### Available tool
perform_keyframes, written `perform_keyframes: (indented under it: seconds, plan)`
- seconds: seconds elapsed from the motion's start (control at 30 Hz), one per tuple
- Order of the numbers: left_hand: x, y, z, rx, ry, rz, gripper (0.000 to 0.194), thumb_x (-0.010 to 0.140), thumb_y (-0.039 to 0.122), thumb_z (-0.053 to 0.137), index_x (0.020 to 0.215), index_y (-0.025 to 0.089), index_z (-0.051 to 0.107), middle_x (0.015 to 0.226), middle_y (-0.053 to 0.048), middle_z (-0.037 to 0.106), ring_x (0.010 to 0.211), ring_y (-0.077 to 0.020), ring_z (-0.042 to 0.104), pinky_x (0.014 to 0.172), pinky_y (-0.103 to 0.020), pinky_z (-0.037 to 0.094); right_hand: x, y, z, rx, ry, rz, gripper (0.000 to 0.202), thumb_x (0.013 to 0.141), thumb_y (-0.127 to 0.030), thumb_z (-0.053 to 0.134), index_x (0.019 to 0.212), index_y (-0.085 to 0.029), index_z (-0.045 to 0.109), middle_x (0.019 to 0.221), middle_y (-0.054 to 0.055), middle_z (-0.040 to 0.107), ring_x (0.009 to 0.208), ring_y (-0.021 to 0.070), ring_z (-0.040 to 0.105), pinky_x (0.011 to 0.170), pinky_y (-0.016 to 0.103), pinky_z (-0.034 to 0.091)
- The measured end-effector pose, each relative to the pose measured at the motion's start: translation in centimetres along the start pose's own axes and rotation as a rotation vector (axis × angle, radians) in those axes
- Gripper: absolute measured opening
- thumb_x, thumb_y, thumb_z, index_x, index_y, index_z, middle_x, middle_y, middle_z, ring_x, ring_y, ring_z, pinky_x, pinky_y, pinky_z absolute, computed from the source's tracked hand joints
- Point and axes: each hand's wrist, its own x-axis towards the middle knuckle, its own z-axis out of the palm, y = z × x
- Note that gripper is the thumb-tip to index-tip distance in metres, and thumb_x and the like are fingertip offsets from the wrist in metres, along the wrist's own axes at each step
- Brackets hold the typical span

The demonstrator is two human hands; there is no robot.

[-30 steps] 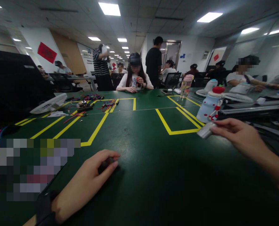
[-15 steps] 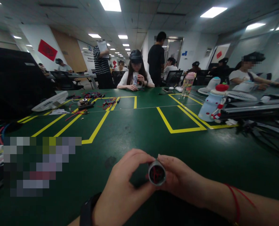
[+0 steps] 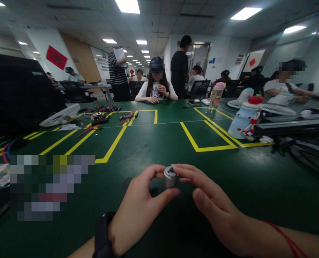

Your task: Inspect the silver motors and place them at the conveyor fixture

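Note:
A small cylindrical metal motor (image 3: 170, 179) stands nearly upright, with a dark stub and small holes on its top face. My left hand (image 3: 141, 206) is closed around it, thumb on the near side and fingers behind. My right hand (image 3: 215, 200) is beside it, fingers stretched out and thumb apart. Its fingertips reach the motor's top edge near the stub; whether they press on it I cannot tell. The motor's lower end is out of sight.
The green table (image 3: 148, 143) carries yellow tape outlines. Bundles of red and black wires (image 3: 127, 117) and a white fan (image 3: 61, 115) are at the left. A blue bottle (image 3: 240, 120), a pink-lidded bottle (image 3: 216, 96) and metal rails (image 3: 283, 123) are at the right. A person (image 3: 156, 84) sits opposite.
The motor has turned from its hollow end, with red wires inside, facing me to its stub end facing up. My right hand has loosened and its thumb has moved away.

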Motion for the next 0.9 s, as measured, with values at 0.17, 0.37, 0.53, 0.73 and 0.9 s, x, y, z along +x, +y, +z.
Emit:
perform_keyframes:
  seconds: [0.17, 0.37, 0.53, 0.73, 0.9]
  plan:
    - [0.4, -0.4, 0.4, 0.031, -0.048, 0.056, 0.024, 0.081, 0.024, 0.066, 0.105, 0.026, 0.06, 0.107, -0.002, 0.068, 0.097, -0.0211, 0.062, 0.085, -0.036, 0.049, 1.2, 0.4, -0.1, -0.275, -0.011, -0.193, 0.041, 0.085, -0.025, 0.057, 0.126, -0.029, 0.05, 0.13, 0.005, 0.049, 0.121, 0.0164, 0.046, 0.105, 0.035, 0.039]
    - [1.2, -2.0, 0.7, 0.231, -0.049, 0.08, 0.027, 0.077, 0.032, 0.071, 0.103, 0.029, 0.065, 0.107, -0.002, 0.069, 0.101, -0.0266, 0.059, 0.089, -0.044, 0.045, 2.2, 2.8, -0.3, -0.306, -0.004, -0.207, 0.032, 0.081, -0.018, 0.058, 0.112, -0.023, 0.052, 0.119, 0.005, 0.053, 0.112, 0.0149, 0.051, 0.098, 0.034, 0.043]
    - [1.1, -1.7, 0.3, 0.153, -0.068, 0.074, 0.052, 0.076, 0.018, 0.065, 0.125, 0.028, 0.051, 0.115, -0.004, 0.065, 0.104, -0.0235, 0.06, 0.092, -0.042, 0.045, 2.3, 4.3, 0.1, -0.166, 0.008, -0.008, 0.059, 0.076, -0.019, 0.065, 0.128, -0.022, 0.036, 0.126, 0.009, 0.051, 0.111, 0.0158, 0.053, 0.098, 0.038, 0.044]
    - [1.7, -0.1, 0.0, 0.167, 0.01, 0.176, 0.015, 0.088, 0.027, 0.056, 0.086, 0.025, 0.07, 0.096, -0.002, 0.068, 0.093, -0.0196, 0.062, 0.085, -0.036, 0.048, 2.9, 4.4, 0.4, -0.137, -0.05, 0.081, 0.068, 0.074, -0.025, 0.069, 0.131, -0.022, 0.032, 0.115, 0.008, 0.058, 0.106, 0.0172, 0.058, 0.097, 0.041, 0.043]
    - [2.0, 0.0, -0.5, 0.122, 0.143, 0.12, 0.015, 0.087, 0.032, 0.059, 0.088, 0.025, 0.071, 0.092, -0.002, 0.066, 0.087, -0.0184, 0.061, 0.079, -0.033, 0.048, 2.9, 4.1, 0.1, -0.218, -0.027, 0.049, 0.063, 0.074, -0.024, 0.068, 0.128, -0.022, 0.037, 0.111, 0.006, 0.059, 0.1, 0.016, 0.058, 0.091, 0.037, 0.045]
